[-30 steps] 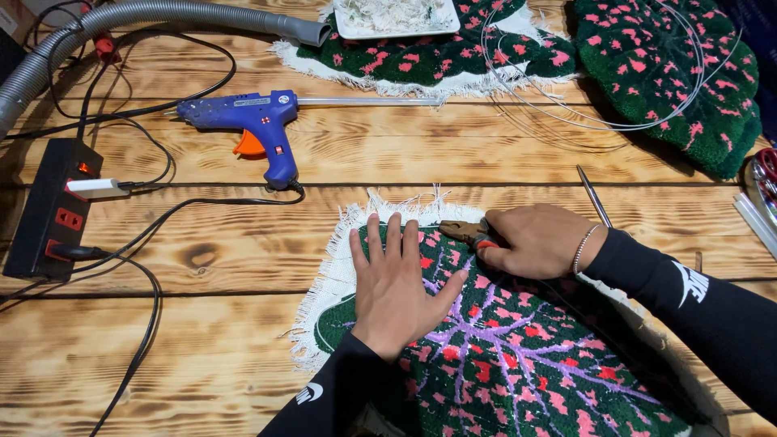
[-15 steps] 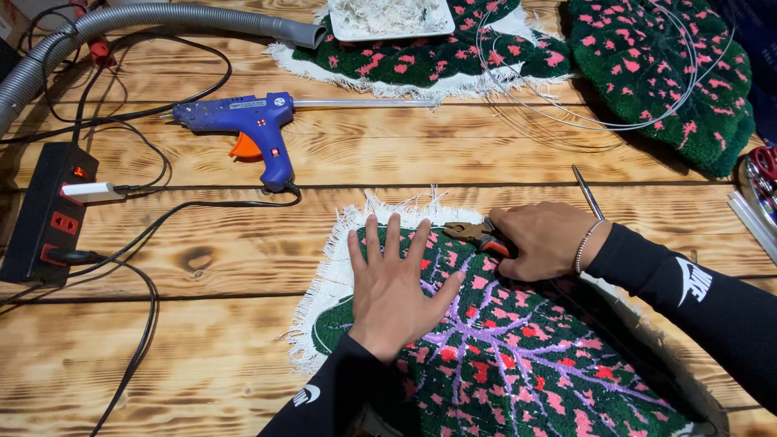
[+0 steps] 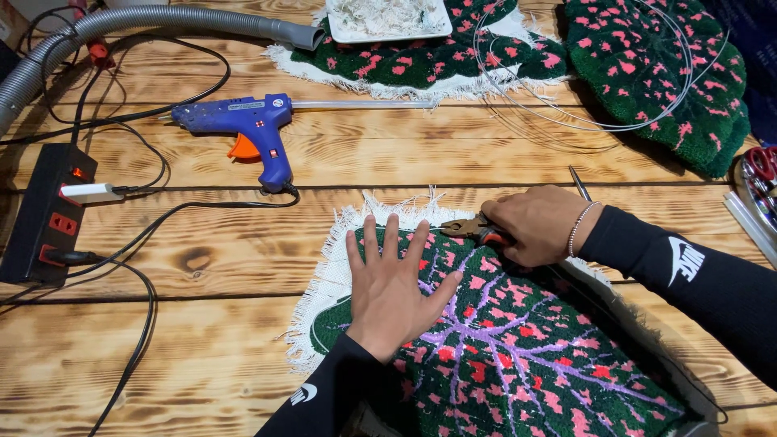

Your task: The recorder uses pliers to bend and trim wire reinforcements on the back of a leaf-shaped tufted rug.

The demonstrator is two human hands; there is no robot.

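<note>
Your left hand [image 3: 398, 287] lies flat, fingers spread wide, on the green leaf-shaped rug [image 3: 518, 364]; your right hand [image 3: 538, 222] grips red-handled pliers [image 3: 471, 230] at its fringed edge.

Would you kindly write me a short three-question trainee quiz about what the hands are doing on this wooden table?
1. True or false: the left hand lies flat on the leaf-shaped rug.
2. What does the right hand hold? A) pliers B) glue gun C) hose
3. What colour is the glue gun?

Key:
1. True.
2. A, the pliers, at the rug's edge.
3. Blue, with an orange trigger.
</note>
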